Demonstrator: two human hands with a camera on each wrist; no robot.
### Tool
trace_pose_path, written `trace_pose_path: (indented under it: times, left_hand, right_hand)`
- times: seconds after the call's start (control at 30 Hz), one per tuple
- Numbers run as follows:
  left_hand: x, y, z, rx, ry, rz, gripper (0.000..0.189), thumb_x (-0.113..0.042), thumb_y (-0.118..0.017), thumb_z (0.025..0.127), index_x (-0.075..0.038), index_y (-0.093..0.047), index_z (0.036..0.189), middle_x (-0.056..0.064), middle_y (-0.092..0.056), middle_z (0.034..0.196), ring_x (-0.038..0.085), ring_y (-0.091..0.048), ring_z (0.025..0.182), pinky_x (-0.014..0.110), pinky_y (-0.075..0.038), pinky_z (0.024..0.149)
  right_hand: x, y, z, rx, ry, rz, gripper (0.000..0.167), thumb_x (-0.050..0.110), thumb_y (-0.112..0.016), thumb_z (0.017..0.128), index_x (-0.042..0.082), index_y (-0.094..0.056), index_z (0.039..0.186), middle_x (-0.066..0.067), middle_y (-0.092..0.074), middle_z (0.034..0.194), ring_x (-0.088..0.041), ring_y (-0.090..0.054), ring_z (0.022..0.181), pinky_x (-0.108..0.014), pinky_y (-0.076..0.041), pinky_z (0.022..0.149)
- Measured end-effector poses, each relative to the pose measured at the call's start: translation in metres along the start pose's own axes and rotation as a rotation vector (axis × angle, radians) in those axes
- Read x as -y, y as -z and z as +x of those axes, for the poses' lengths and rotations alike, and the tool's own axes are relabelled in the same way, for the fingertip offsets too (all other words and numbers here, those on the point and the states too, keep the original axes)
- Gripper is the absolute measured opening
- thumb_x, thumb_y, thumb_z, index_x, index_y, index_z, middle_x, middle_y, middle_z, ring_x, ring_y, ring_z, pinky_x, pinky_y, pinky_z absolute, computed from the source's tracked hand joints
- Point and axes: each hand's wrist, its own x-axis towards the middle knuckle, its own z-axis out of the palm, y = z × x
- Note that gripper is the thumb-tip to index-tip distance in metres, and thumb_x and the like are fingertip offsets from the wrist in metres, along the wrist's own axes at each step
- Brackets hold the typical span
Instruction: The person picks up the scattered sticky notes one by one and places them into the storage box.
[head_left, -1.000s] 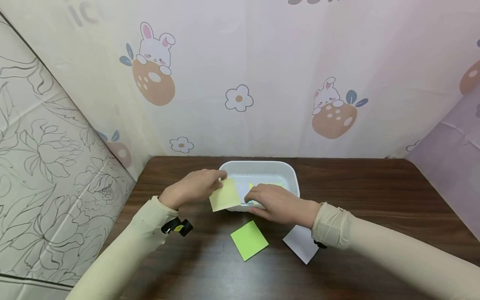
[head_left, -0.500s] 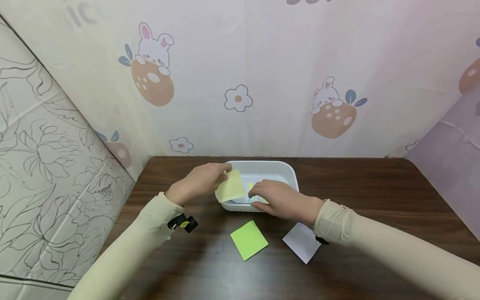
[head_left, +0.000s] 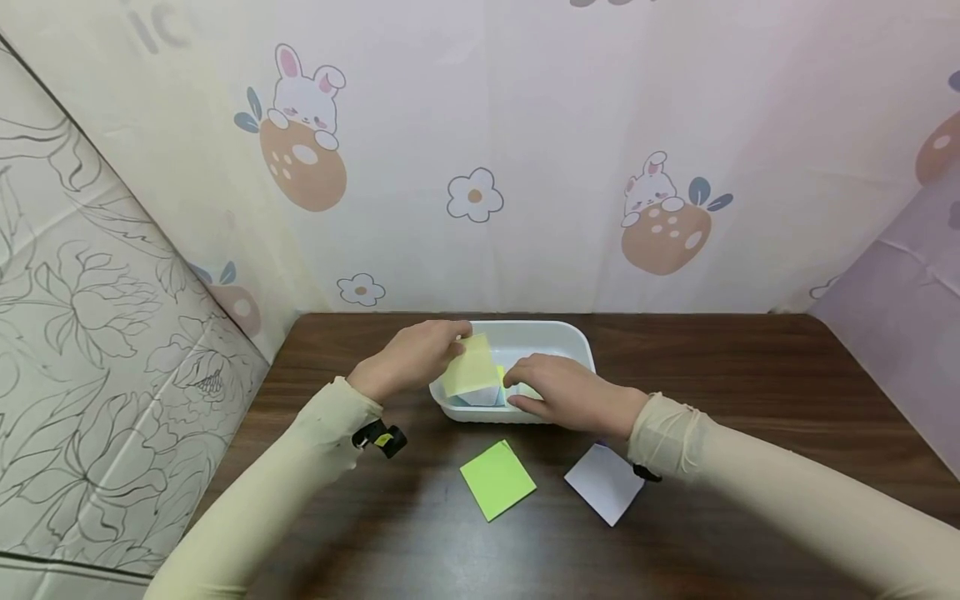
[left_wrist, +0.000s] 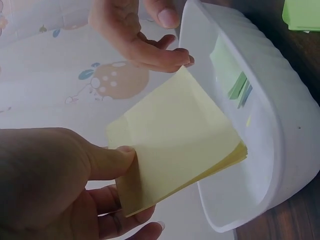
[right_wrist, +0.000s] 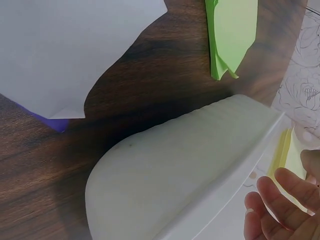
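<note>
My left hand [head_left: 416,357] pinches a pale yellow sticky-note pad [left_wrist: 175,135] by one edge, thumb on top and fingers beneath. The pad is tilted over the left part of a white plastic box [head_left: 480,414]. My right hand [head_left: 572,395] hovers over the box's right front side with loosely curled fingers, holding nothing. In the left wrist view its fingertips lie close to the pad's upper corner; whether they touch cannot be told. Inside the box, light green notes [left_wrist: 227,72] lean against the wall, with bluish and bright yellow slips beside them. My right hand hides part of the contents.
A bright green sticky-note pad [head_left: 498,481] lies on the dark wooden table [head_left: 712,358] in front of the box. To its right is a pale lilac pad [head_left: 604,483] with a purple edge, partly near my right sleeve. A patterned cloth wall [head_left: 555,167] stands behind the table.
My left hand has carried the yellow pad right and farther back, from the box's front left edge to over its inside. My right hand has shifted slightly up and right.
</note>
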Motion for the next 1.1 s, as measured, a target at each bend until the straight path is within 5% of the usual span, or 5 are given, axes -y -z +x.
trace_pose_path:
  times: [0.43,1.1]
  left_hand:
    - [-0.004,-0.013,0.016,0.053,0.019,0.005,0.026,-0.015,-0.051,0.105,-0.012,-0.061,0.129,0.006,-0.069,0.116,0.018,-0.058,0.091,0.033,-0.049,0.077]
    - [-0.007,-0.041,0.031,0.12,-0.023,0.09,0.02,-0.012,-0.054,0.103,-0.011,-0.065,0.119,0.006,-0.069,0.106,0.019,-0.056,0.089,0.034,-0.047,0.076]
  right_hand:
    - [-0.008,-0.002,0.001,0.019,-0.06,0.001,0.025,0.026,-0.064,0.099,0.01,-0.071,0.116,-0.004,-0.072,0.111,-0.019,-0.067,0.103,-0.04,-0.054,0.09]
    - [-0.014,-0.016,-0.002,0.032,-0.034,0.006,0.021,0.025,-0.065,0.099,0.01,-0.071,0.112,-0.002,-0.071,0.105,-0.017,-0.065,0.098,-0.04,-0.053,0.087]
